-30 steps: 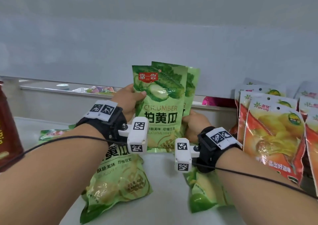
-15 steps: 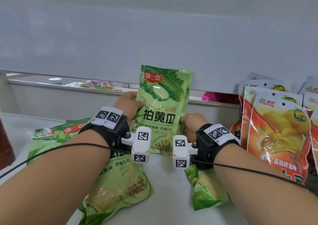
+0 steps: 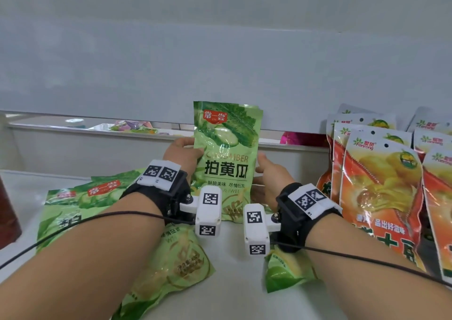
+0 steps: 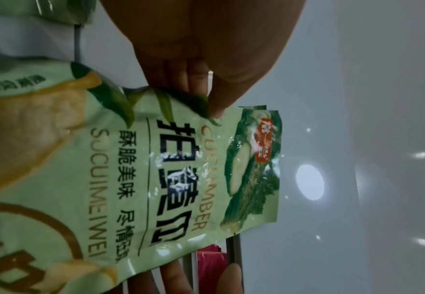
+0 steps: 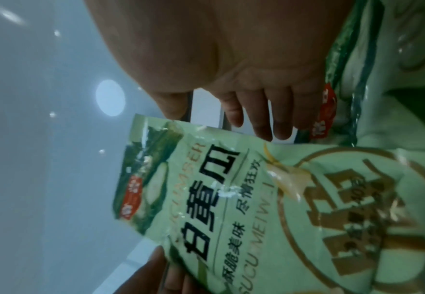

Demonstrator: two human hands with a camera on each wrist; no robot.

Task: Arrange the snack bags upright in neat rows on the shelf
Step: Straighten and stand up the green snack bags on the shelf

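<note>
White shelf (image 3: 234, 302) surface, pale grey back wall (image 3: 220, 62) behind it; a low ledge runs along the back edge of the shelf.

Upright cucumber bag (image 3: 226, 158): green, stands near the middle of the shelf toward the back edge, print facing the camera, top slightly wrinkled. A second bag edge shows just behind its top right corner, so it may be two bags together; cannot tell for certain.

Left hand (image 3: 182, 157): at the left edge of the upright cucumber bag, thumb on the front, fingers curled behind; left wrist view confirms a pinch on the bag's side seam (image 4: 206, 103).

Right hand (image 3: 270, 175): at the right edge of the same bag, fingers fairly straight and spread, palm toward the bag. Right wrist view shows the fingers (image 5: 261, 119) extended past the bag's edge, not wrapped round it. Contact with the bag cannot be told for sure.

Flat cucumber bags (image 3: 80, 197): several lie face up toward the left side of the shelf, overlapping, partly under the left forearm. One more green bag (image 3: 288, 270) lies flat near the front edge beneath the right wrist.

Orange bags (image 3: 381, 187): upright in rows at the right side of the shelf, one behind another, close beside the right hand but apart from the cucumber bag.

Dark red container (image 3: 7, 209) at the far left edge, mostly cut off.
</note>
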